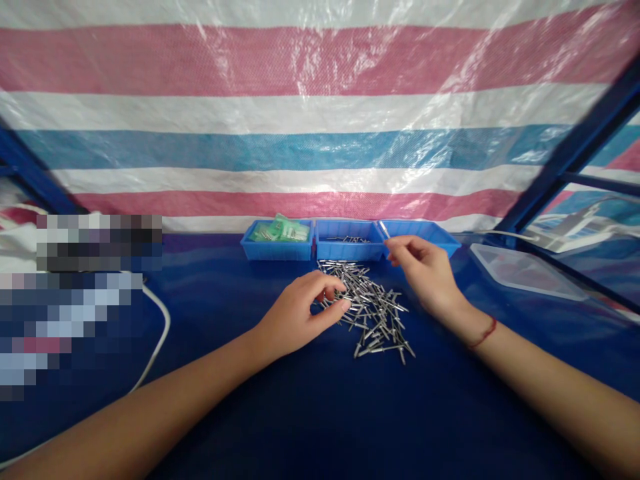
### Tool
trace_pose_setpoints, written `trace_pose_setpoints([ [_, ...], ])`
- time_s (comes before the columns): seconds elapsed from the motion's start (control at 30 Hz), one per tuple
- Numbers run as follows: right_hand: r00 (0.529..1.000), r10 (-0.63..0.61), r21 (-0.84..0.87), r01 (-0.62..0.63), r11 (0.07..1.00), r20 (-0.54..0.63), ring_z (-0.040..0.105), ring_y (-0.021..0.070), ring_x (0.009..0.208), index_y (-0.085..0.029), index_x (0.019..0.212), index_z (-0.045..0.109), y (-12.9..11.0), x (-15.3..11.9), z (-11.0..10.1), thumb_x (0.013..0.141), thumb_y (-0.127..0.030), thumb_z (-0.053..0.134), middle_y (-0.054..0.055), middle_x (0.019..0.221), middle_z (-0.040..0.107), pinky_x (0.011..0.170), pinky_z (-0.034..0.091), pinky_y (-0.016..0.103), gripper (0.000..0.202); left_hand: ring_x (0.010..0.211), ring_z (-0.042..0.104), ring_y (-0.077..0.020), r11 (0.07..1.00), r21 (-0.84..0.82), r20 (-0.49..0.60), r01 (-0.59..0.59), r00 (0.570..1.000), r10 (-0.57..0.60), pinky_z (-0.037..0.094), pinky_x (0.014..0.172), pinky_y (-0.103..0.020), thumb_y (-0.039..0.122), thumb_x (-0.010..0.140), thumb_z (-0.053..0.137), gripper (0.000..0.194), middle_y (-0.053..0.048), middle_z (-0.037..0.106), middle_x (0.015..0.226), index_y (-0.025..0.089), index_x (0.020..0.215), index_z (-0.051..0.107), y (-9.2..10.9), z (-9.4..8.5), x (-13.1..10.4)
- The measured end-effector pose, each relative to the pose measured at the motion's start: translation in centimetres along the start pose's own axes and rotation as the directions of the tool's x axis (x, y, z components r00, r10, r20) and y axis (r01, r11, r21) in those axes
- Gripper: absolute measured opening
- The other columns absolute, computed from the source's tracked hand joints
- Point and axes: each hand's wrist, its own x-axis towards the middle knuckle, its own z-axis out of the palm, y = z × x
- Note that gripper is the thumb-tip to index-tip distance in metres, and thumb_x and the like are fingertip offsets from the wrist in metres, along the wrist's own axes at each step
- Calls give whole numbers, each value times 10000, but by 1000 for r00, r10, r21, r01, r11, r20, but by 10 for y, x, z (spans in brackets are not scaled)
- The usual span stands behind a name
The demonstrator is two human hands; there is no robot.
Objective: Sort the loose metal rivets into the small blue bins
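Observation:
A loose pile of silver blind rivets [373,303] lies on the dark blue table. My left hand [307,307] rests at the pile's left edge, thumb and fingers curved but apart, with nothing visibly held. Above the front of the right blue bin [435,233], my right hand [425,270] pinches one rivet [384,229], which points up and to the left. The middle blue bin [350,252] contains several rivets. In the left blue bin [277,252] are green-tinted plastic packets [287,230] with small metal parts showing through.
A flat translucent plastic lid [525,273] lies at the right. White cable [163,320] runs along the table's left side, near a blurred-out area. A striped plastic sheet [300,113] hangs behind the bins, between blue metal frame posts [570,153].

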Motion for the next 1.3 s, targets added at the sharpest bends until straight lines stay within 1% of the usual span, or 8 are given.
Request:
trace_pose_setpoints([
  [0.17, 944, 272, 91, -259, 962, -188, 457, 119, 413, -188, 606, 600, 31, 33, -23, 727, -384, 623, 2, 508, 529, 379, 376, 253, 231, 852, 563, -162, 964, 177, 237, -199, 959, 154, 341, 778, -324, 423, 816, 574, 235, -15, 635, 877, 199, 866, 618, 10, -1, -4],
  [0.3, 956, 243, 162, -217, 963, -163, 422, 114, 364, -196, 666, 607, 33, 34, -26, 761, -402, 564, -6, 478, 505, 336, 351, 255, 231, 853, 553, -188, 926, 284, 279, -249, 945, 169, 297, 757, -346, 501, 790, 565, 315, -24, 643, 852, 196, 839, 628, 15, 3, -7],
  [0.43, 968, 243, 121, -234, 965, -65, 448, 109, 412, -169, 698, 614, 16, 20, -14, 782, -390, 536, 1, 538, 524, 373, 352, 246, 249, 824, 548, -166, 914, 323, 313, -243, 940, 139, 278, 746, -342, 366, 859, 516, 214, -6, 639, 819, 194, 791, 624, 16, 6, -8],
  [0.6, 974, 39, -102, -16, 995, 224, 473, 105, 504, -157, 685, 603, -7, -2, 0, 820, -329, 501, -6, 570, 542, 488, 380, 241, 241, 834, 548, -158, 908, 369, 319, -200, 945, 78, 287, 760, -339, 294, 919, 435, 233, -6, 633, 842, 188, 820, 617, 16, 5, -6],
  [0.83, 764, -232, -104, 363, 926, 602, 514, 98, 588, -164, 775, 637, -28, -27, 8, 809, -254, 555, -1, 684, 603, 557, 403, 231, 126, 831, 553, -172, 941, 331, 99, 67, 990, -105, 344, 735, -320, 261, 933, 406, 184, -11, 623, 872, 186, 893, 569, 3, 5, -3],
  [0.97, 808, -243, -40, 312, 949, 536, 520, 96, 592, -170, 839, 652, -30, -34, 13, 814, -249, 570, 10, 731, 637, 546, 414, 228, 117, 778, 561, -149, 974, 143, 11, 178, 983, -181, 379, 691, -277, 260, 922, 427, 159, -4, 605, 818, 179, 876, 556, -2, 6, 0],
  [1.13, 873, -158, 65, 144, 987, 462, 552, 115, 616, -170, 860, 653, -29, -38, 15, 815, -313, 587, 33, 780, 672, 548, 437, 248, 165, 727, 548, -137, 984, 64, 6, 165, 986, -166, 390, 680, -267, 275, 926, 413, 187, 0, 585, 769, 172, 864, 556, -2, 6, 1],
  [1.3, 876, -116, 120, 67, 991, 469, 586, 137, 659, -172, 855, 652, -30, -39, 16, 803, -325, 601, 40, 786, 671, 585, 467, 274, 169, 745, 549, -135, 993, 32, 26, 117, 993, -118, 393, 699, -267, 275, 920, 433, 160, 2, 581, 780, 180, 906, 561, 2, 5, -1],
])
